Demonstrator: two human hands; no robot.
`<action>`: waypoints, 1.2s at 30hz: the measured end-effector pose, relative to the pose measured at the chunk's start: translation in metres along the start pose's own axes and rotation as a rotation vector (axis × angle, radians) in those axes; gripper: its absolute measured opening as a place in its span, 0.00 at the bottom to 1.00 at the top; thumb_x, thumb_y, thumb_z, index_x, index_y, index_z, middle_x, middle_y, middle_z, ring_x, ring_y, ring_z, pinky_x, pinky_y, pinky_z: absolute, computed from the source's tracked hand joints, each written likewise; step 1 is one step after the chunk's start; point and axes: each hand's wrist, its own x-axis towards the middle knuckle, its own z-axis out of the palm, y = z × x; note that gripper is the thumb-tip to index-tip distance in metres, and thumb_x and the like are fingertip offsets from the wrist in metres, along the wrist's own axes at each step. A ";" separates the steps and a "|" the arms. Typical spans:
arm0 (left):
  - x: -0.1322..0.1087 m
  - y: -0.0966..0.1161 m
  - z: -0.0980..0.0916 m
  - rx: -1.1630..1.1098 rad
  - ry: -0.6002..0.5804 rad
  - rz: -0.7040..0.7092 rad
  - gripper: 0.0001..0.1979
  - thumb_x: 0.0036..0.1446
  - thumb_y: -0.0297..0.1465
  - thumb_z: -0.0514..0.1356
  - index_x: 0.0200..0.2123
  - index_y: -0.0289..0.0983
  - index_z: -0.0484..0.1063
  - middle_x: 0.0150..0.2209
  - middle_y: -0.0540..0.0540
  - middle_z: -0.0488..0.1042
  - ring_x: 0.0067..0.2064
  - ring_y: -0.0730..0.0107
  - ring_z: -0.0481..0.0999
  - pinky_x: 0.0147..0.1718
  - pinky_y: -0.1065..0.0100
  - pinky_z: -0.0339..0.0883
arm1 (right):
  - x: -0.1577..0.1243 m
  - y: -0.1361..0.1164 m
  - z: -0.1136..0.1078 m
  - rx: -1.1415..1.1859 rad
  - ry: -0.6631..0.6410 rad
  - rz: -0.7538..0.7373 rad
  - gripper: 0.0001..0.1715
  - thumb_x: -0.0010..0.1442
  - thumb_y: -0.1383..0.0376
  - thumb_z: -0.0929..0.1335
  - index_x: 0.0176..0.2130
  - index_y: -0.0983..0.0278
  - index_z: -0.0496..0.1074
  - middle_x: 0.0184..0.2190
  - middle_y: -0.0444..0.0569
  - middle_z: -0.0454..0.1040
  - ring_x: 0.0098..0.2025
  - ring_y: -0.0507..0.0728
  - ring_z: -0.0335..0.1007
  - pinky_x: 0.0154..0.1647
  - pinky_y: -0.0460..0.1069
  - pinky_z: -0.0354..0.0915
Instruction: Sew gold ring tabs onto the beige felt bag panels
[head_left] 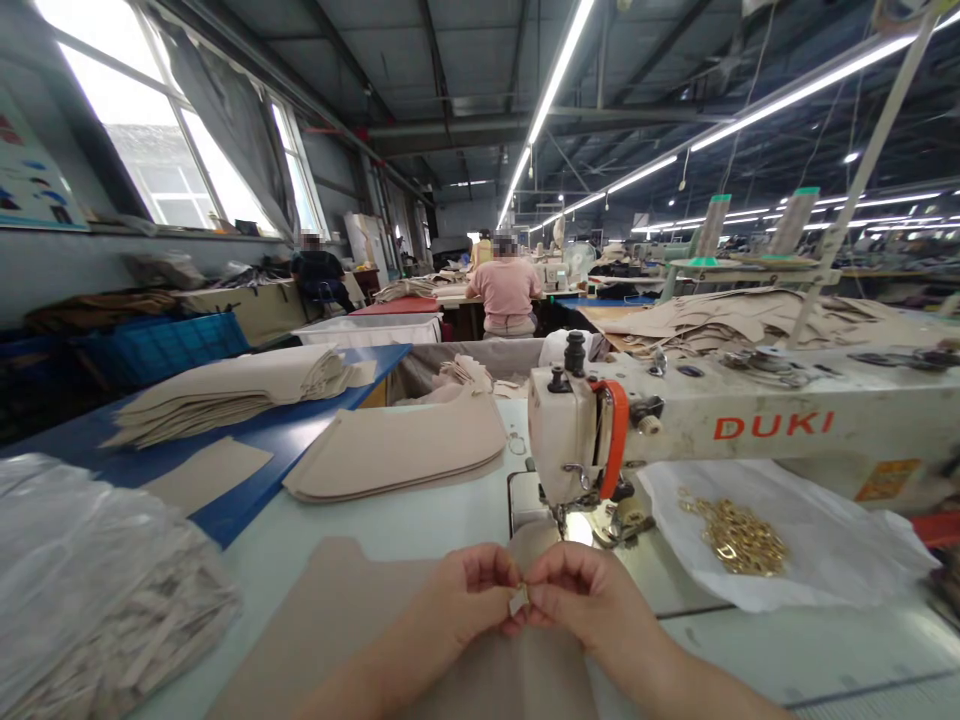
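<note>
In front of the sewing machine's needle area, my left hand [484,592] and my right hand [574,592] meet, both closed in a pinch. Between their fingertips is a small light fabric tab [519,600] with a bit of gold metal at its top; the fingers hide most of it. Beneath the hands lies a large beige fabric panel [337,620], its far end reaching under the machine head [562,430]. To the right, gold metal rings [742,540] lie heaped on a white plastic sheet [832,560].
A stack of beige panels [405,445] lies left of the machine, and another stack [232,390] rests on the blue table [82,455]. A clear plastic bag [97,600] of fabric strips sits at the left. Ahead, a person in pink [504,290] sits facing away.
</note>
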 end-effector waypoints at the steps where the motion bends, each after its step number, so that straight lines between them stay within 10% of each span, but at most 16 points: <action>1: 0.000 -0.003 -0.001 0.067 0.016 0.045 0.08 0.41 0.31 0.64 0.24 0.36 0.67 0.22 0.53 0.70 0.26 0.73 0.68 0.26 0.72 0.59 | -0.002 -0.001 0.001 -0.036 -0.002 -0.023 0.15 0.47 0.56 0.73 0.29 0.63 0.69 0.21 0.42 0.70 0.26 0.53 0.69 0.30 0.48 0.63; 6: -0.003 -0.009 -0.001 0.387 0.148 0.177 0.03 0.42 0.25 0.56 0.25 0.36 0.67 0.23 0.54 0.68 0.26 0.72 0.67 0.26 0.71 0.59 | -0.009 0.000 0.004 -0.310 0.047 -0.123 0.15 0.43 0.69 0.72 0.33 0.62 0.64 0.26 0.41 0.68 0.29 0.53 0.66 0.30 0.46 0.61; 16: -0.004 -0.009 0.000 0.342 0.178 0.314 0.04 0.42 0.23 0.55 0.23 0.38 0.64 0.28 0.50 0.73 0.32 0.68 0.72 0.34 0.70 0.66 | -0.007 0.002 -0.002 -0.524 0.074 -0.395 0.07 0.47 0.73 0.63 0.27 0.63 0.67 0.28 0.46 0.70 0.31 0.53 0.67 0.32 0.45 0.63; 36: -0.003 -0.002 0.007 0.050 0.195 0.224 0.12 0.37 0.30 0.70 0.23 0.36 0.68 0.23 0.52 0.71 0.27 0.73 0.70 0.27 0.73 0.63 | -0.005 0.003 0.002 -0.326 0.216 -0.251 0.02 0.44 0.68 0.65 0.22 0.64 0.66 0.23 0.45 0.70 0.25 0.53 0.65 0.27 0.46 0.61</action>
